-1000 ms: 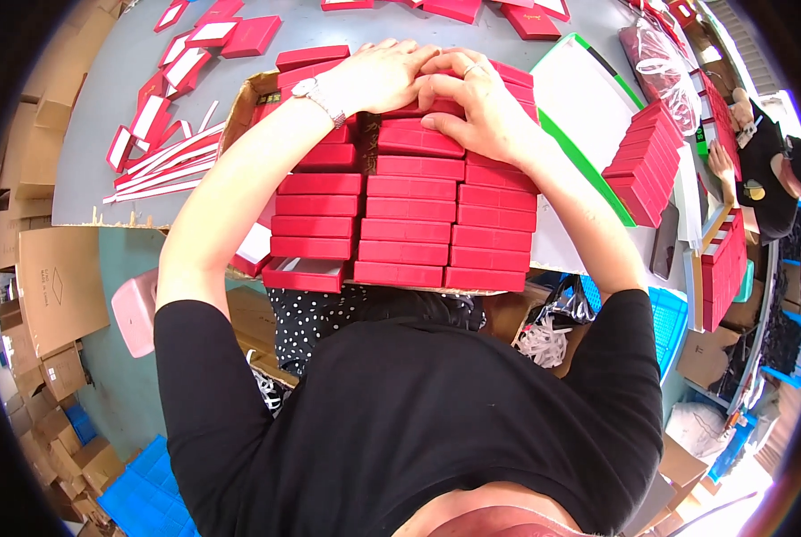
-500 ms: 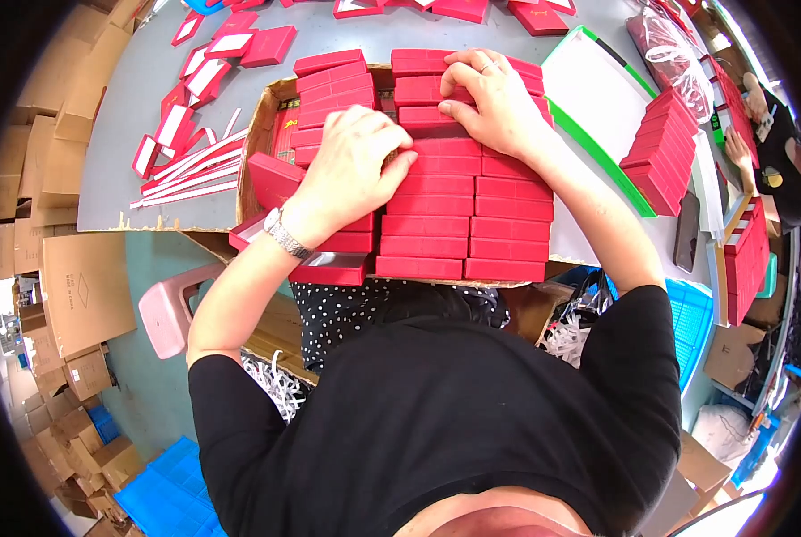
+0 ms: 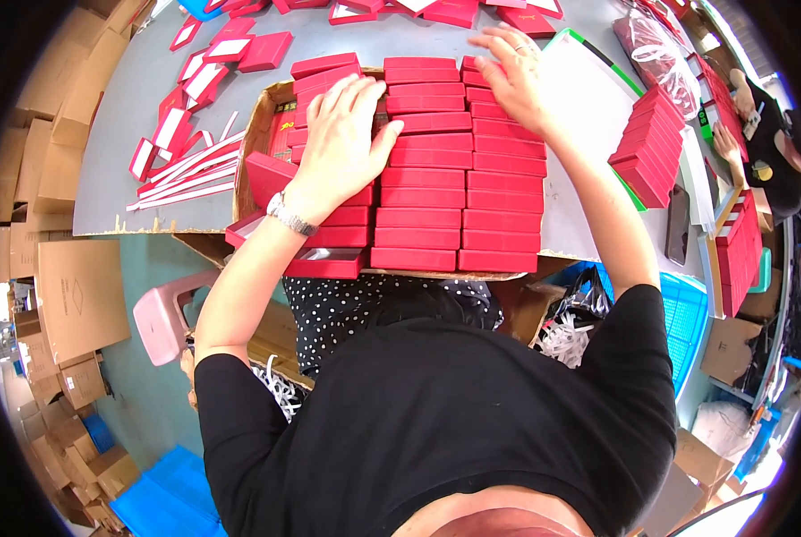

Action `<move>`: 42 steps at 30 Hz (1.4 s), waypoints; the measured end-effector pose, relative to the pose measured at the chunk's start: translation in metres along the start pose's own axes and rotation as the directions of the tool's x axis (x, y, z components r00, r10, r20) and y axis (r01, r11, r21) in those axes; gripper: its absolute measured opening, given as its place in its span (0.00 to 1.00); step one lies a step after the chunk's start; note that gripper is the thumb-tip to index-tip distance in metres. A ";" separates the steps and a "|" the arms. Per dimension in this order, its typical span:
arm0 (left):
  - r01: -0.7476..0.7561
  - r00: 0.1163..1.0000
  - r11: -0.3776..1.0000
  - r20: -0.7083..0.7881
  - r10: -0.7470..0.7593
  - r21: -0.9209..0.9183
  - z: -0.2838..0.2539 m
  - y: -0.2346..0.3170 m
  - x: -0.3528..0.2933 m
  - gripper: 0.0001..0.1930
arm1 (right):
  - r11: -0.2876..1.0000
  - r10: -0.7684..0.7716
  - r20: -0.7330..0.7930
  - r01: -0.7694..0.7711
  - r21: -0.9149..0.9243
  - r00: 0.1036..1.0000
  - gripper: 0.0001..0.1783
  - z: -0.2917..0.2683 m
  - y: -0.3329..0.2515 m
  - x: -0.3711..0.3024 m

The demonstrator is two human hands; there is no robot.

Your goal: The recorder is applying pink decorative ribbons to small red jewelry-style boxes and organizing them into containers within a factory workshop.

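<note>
A shallow cardboard carton [image 3: 255, 134] on the grey table [image 3: 132, 107] is packed with rows of flat red boxes [image 3: 459, 197]. My left hand [image 3: 342, 143] lies flat, fingers spread, on the left rows of red boxes; a watch is on that wrist. My right hand [image 3: 508, 76] rests open on the far right rows near the carton's far edge. One red box [image 3: 271, 174] stands tilted at the carton's left side. Neither hand grips anything.
Loose red lids and white-lined trays [image 3: 186, 98] lie on the table at left. A stack of red boxes [image 3: 651, 148] stands at right. Another person [image 3: 763, 134] works at far right. Cardboard cartons [image 3: 78, 295], a pink stool [image 3: 163, 313] and blue crates [image 3: 687, 313] stand on the floor.
My left hand slid from the far end of the rows back toward me onto the left rows. My right hand stayed on the far right rows. The view shifted slightly.
</note>
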State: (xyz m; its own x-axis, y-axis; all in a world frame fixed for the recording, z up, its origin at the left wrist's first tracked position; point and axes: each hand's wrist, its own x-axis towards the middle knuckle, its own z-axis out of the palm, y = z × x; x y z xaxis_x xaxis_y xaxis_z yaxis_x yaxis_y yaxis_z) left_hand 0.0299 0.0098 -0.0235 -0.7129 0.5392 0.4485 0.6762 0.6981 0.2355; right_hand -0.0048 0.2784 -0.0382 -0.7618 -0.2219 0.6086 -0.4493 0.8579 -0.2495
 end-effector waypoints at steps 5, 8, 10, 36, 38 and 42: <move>-0.071 0.966 0.975 0.258 0.015 0.208 0.025 -0.003 0.012 0.32 | 0.980 0.175 0.291 -0.136 -0.148 0.941 0.27 0.009 0.013 -0.024; -0.087 0.939 0.971 0.343 0.005 0.223 0.019 0.000 0.020 0.33 | 0.979 0.205 0.316 -0.199 -0.052 0.926 0.28 0.006 0.016 -0.025; -0.105 0.932 0.968 0.363 0.017 0.226 0.022 0.003 0.027 0.34 | 0.951 0.271 0.219 -0.295 0.087 0.937 0.28 0.006 0.032 -0.025; -0.098 0.942 0.981 0.334 0.037 0.168 0.029 0.011 0.023 0.47 | 0.971 0.085 0.446 0.027 -0.238 0.891 0.24 0.019 -0.022 0.015; -0.114 0.908 0.982 0.416 0.041 0.153 0.026 0.015 0.033 0.47 | 0.992 0.103 0.280 -0.117 0.034 0.954 0.27 0.025 0.041 0.018; 0.131 0.952 0.983 0.292 -0.090 -0.127 0.027 -0.005 0.047 0.44 | 0.680 0.488 0.145 -0.480 0.554 0.860 0.32 -0.021 0.045 -0.011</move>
State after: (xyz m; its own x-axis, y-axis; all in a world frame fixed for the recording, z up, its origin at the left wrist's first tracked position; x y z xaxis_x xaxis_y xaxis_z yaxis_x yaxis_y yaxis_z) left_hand -0.0116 0.0444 -0.0273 -0.7937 0.5884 0.1545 0.5948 0.6975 0.3995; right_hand -0.0071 0.3292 -0.0400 -0.9428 0.1605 0.2923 -0.1987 0.4335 -0.8790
